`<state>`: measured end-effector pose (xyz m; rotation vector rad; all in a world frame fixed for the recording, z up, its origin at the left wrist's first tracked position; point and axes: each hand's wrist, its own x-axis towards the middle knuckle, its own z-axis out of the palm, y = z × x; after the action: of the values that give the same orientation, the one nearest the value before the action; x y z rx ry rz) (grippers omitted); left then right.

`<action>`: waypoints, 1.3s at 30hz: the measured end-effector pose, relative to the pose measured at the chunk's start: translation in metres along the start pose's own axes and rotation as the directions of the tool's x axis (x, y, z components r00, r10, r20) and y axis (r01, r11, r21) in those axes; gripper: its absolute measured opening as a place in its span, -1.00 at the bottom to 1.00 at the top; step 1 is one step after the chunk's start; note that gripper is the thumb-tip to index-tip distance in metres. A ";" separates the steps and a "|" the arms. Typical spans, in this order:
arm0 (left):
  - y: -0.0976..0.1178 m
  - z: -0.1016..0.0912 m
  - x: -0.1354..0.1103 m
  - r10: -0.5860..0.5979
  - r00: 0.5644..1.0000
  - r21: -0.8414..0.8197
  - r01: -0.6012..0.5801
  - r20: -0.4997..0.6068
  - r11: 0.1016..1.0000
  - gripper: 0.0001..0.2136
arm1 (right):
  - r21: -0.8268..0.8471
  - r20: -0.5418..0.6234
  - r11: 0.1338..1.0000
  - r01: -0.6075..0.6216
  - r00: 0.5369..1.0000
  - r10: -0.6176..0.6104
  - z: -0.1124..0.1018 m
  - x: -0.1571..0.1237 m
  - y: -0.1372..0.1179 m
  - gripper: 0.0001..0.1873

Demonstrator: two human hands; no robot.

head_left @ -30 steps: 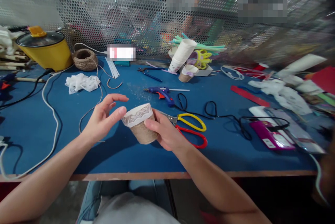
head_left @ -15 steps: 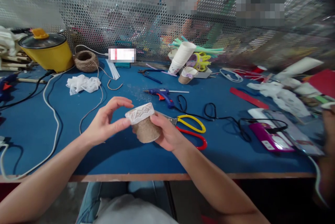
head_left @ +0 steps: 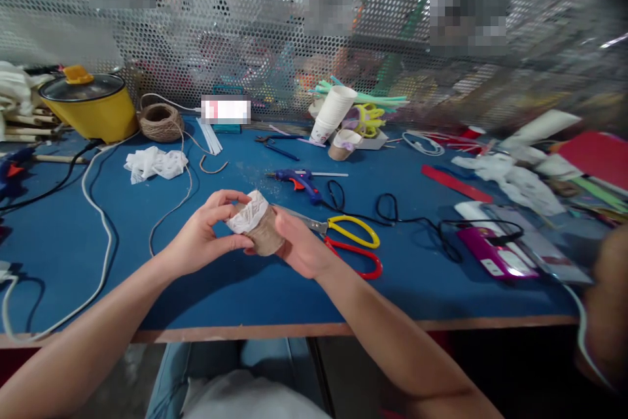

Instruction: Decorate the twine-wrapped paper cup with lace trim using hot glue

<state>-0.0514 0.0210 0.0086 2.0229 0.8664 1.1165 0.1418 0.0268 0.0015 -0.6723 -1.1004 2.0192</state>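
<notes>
A small cup wrapped in brown twine (head_left: 268,234), with white lace (head_left: 248,212) round its rim, is held tilted above the table. My left hand (head_left: 209,231) grips the lace-covered rim between thumb and fingers. Around the base end, my right hand (head_left: 305,244) is closed on the same cup. Scissors (head_left: 354,231) with one yellow and one red handle lie beside my right hand, their blades partly hidden by it. Beyond the cup, a blue hot glue gun (head_left: 300,182) with a clear glue stick rests on its side.
A twine ball (head_left: 161,123), crumpled white lace (head_left: 154,164) and a yellow pot (head_left: 93,108) are at left. Pliers (head_left: 279,146), stacked paper cups (head_left: 334,112) and another twine-wrapped cup (head_left: 344,144) stand farther back. A purple phone (head_left: 495,252) lies right, near another person's arm (head_left: 611,288).
My left fingers have closed onto the cup's rim. The cup has turned and tilted further to the left, and the view has shifted slightly.
</notes>
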 end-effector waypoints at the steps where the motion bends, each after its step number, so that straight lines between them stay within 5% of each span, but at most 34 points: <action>1: 0.001 0.000 0.000 0.004 1.000 0.033 -0.004 0.003 0.999 -0.86 | -0.067 -0.035 0.998 0.017 0.999 -0.019 0.000 0.000 0.000 -0.45; 8: 0.011 -0.001 0.000 -0.019 1.000 0.088 0.020 -0.011 0.996 -0.75 | -0.495 -0.173 0.864 0.092 0.964 -0.202 0.001 0.001 -0.003 -0.46; 13: 0.012 0.002 0.000 -0.115 0.988 0.035 0.119 -0.102 0.992 -0.82 | -0.687 -0.132 0.715 0.132 0.944 -0.301 0.009 -0.003 -0.005 -0.48; 17: 0.011 0.004 0.001 -0.144 0.981 0.036 0.150 -0.133 0.988 -0.84 | -0.703 -0.125 0.695 0.149 0.936 -0.328 0.011 -0.004 -0.006 -0.50; 26: 0.012 -0.001 0.002 -0.210 0.954 -0.095 0.193 -0.215 0.976 -0.68 | -0.524 -0.220 0.851 0.037 0.959 -0.177 0.005 -0.002 -0.006 -0.50; 29: 0.015 0.000 0.003 -0.214 0.947 -0.093 0.197 -0.241 0.976 -0.67 | -0.583 -0.214 0.811 0.044 0.955 -0.206 0.007 -0.003 -0.005 -0.50; 35: 0.013 0.007 0.002 -0.161 0.957 0.014 0.169 -0.243 0.985 -0.85 | -0.788 -0.129 0.598 0.146 0.911 -0.392 0.014 -0.007 -0.004 -0.49; 39: 0.011 0.006 0.002 -0.140 0.967 0.056 0.155 -0.213 0.986 -0.88 | -0.720 -0.179 0.684 0.117 0.921 -0.347 0.012 -0.007 -0.004 -0.51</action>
<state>-0.0431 0.0148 0.0158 1.8861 1.1597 1.2438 0.1383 0.0170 0.0119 -1.1104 -1.6728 1.1722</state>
